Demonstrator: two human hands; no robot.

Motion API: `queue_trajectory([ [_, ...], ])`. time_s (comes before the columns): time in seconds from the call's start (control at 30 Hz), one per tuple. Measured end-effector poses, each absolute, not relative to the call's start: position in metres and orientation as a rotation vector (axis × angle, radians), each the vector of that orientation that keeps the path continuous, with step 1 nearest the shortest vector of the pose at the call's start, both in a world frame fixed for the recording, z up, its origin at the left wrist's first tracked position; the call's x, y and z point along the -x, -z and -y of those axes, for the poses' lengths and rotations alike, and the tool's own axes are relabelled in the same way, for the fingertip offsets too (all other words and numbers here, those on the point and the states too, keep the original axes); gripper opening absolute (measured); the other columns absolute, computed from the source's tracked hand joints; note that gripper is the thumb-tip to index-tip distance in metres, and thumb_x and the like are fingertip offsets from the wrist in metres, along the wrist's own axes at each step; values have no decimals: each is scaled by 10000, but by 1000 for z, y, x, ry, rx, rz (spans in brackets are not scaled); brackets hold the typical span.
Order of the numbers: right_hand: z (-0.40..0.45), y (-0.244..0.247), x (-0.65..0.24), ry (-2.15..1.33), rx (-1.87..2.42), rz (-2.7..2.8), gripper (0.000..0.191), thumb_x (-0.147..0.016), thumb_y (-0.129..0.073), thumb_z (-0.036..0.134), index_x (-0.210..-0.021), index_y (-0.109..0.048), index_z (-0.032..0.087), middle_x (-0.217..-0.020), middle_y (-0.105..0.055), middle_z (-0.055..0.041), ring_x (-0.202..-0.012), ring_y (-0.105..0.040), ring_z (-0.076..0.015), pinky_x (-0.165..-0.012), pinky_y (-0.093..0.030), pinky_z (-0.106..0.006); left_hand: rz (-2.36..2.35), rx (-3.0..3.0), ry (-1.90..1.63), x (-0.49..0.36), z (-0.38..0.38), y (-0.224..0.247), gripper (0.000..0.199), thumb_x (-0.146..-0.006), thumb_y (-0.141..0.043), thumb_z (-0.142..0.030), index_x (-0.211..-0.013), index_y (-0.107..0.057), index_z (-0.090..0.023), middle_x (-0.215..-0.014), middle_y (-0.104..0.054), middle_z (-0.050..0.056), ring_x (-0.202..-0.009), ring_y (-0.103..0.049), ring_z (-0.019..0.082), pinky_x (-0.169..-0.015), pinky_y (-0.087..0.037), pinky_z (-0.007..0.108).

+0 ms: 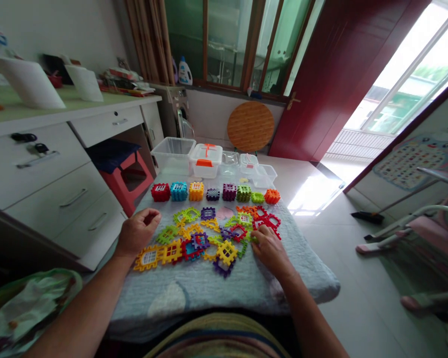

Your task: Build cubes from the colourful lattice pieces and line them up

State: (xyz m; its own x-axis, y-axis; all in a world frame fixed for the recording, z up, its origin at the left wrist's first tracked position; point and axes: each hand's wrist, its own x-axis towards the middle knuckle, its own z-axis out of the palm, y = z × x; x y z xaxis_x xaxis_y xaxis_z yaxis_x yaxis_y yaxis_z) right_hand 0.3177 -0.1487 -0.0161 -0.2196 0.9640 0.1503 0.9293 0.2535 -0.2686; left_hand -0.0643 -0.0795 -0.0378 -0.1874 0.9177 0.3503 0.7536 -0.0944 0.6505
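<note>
My left hand [139, 229], the pile [227, 232], my right hand [266, 246].
At the pile's left end my fingers curl loosely, nothing showing between them; I can't tell if they're empty. The pile lies spread and overlapping, probably so both hands can reach it. Beyond it stand cubes [229, 192], likely set back to keep them separate. At its right edge my fingertips meet a green piece [253, 239]; whether they pinch it, I can't tell.

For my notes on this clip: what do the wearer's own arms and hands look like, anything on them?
The left hand and right hand are bare, with no gloves. Both forearms show no sleeve, watch or bracelet; rings are too small to tell. At the bottom edge, a striped top shows yellowish-olive with a dark blue band.
</note>
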Motion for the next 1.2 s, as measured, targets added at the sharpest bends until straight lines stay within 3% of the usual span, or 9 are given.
queue_trajectory([
  [0.17,145,16,-311,-106,1741,2285,153,-882,-515,149,-819,-637,216,-918,-584,-54,-910,-515,-192,-841,-420,-294,-1969,-1851,-1142,65,79,39,299,-760,-516,-475,-816,-645,-211,-711,-688,14,-668,-643,176,-643,-479,240],
  [0.4,142,12,-307,-86,1778,2289,132,-873,-531,179,-904,-653,218,-953,-578,-62,-916,-509,-200,-830,-416,-303,-1944,-1848,-1145,66,78,41,287,-763,-530,-470,-819,-644,-213,-713,-683,7,-673,-643,169,-644,-475,232],
  [0.6,143,8,-307,-112,1805,2343,130,-847,-542,150,-770,-631,206,-914,-574,-57,-895,-511,-192,-799,-394,-284,-1960,-1835,-1140,67,78,41,289,-766,-528,-466,-824,-644,-208,-714,-678,9,-673,-640,168,-645,-468,235],
  [1.0,150,10,-319,-336,1702,2260,152,-728,-521,63,-798,-577,185,-857,-547,-33,-828,-498,-167,-761,-379,-273,-1949,-1823,-1147,66,78,39,297,-762,-518,-466,-826,-645,-205,-718,-686,9,-675,-645,171,-661,-474,242],
  [1.2,147,5,-327,-332,1629,2167,135,-798,-469,92,-825,-558,190,-876,-550,-48,-848,-506,-182,-787,-408,-299,-1960,-1831,-1115,65,77,40,298,-761,-520,-468,-825,-648,-207,-724,-684,8,-695,-646,174,-668,-473,242],
])
